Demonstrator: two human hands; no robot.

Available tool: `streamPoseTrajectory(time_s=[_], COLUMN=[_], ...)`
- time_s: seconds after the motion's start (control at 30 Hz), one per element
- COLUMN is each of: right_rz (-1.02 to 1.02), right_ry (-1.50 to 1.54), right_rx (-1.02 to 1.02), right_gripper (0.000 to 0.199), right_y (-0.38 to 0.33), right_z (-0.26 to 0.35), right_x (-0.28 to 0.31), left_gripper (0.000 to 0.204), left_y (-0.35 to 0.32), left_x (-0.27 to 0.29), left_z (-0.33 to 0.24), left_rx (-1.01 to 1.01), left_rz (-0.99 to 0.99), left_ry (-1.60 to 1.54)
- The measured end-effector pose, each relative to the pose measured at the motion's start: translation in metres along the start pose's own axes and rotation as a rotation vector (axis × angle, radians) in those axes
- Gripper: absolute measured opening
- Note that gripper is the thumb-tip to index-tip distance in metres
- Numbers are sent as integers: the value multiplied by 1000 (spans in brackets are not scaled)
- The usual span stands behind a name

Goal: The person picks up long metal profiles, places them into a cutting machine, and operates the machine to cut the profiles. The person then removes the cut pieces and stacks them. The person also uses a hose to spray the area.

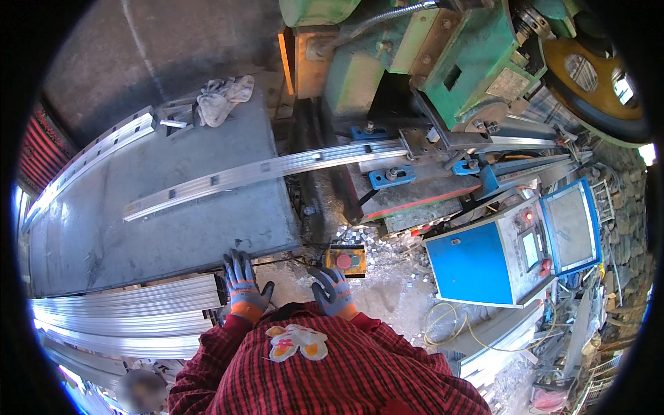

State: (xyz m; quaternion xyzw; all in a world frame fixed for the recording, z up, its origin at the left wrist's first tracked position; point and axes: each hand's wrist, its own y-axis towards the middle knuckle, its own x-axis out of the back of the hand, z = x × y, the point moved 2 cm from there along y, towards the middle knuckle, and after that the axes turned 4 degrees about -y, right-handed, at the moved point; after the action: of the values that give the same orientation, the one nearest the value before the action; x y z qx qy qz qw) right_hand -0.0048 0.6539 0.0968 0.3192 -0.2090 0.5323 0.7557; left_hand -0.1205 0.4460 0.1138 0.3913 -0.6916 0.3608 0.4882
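My left hand point(245, 287), in a grey and orange work glove, is open at the front edge of the metal table point(200, 238). Its fingers stretch forward with the thumb apart, and nothing shows in it. My right hand point(335, 294), gloved alike, is open just in front of a yellow button box point(355, 270) with a red button and a green one. Whether its fingertips touch the box, I cannot tell. A long slotted aluminium profile point(266, 171) lies across the table, its right end under the head of a green press point(460, 93).
Stacked aluminium profiles point(131, 310) lie left of my left hand. Another slotted profile point(97, 162) and a crumpled rag point(223, 100) are at the table's far side. Blue clamps point(391, 178) sit on the press bed. A blue control cabinet point(474, 263) stands right, among metal scraps and a loose cable.
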Motion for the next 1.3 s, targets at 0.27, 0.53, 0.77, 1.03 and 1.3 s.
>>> streamPoseTrajectory(time_s=[0.27,0.53,0.77,1.03,1.3], right_rz=[7,12,35,26,31], right_ry=[12,13,-9,-5,8], right_rx=[3,-8,-6,10,1], right_gripper=[39,39,39,38,38], right_y=[2,1,3,3,4], right_z=[3,1,1,-3,4], right_x=[3,2,3,-3,0], left_gripper=[105,104,102,102,102], left_y=[0,0,0,1,0], left_x=[6,6,7,5,2], left_z=[-3,-3,-5,-3,2], left_rx=[-9,-25,40,34,-32], left_rz=[-16,-30,40,40,-34], left_ry=[-4,-21,13,41,-2])
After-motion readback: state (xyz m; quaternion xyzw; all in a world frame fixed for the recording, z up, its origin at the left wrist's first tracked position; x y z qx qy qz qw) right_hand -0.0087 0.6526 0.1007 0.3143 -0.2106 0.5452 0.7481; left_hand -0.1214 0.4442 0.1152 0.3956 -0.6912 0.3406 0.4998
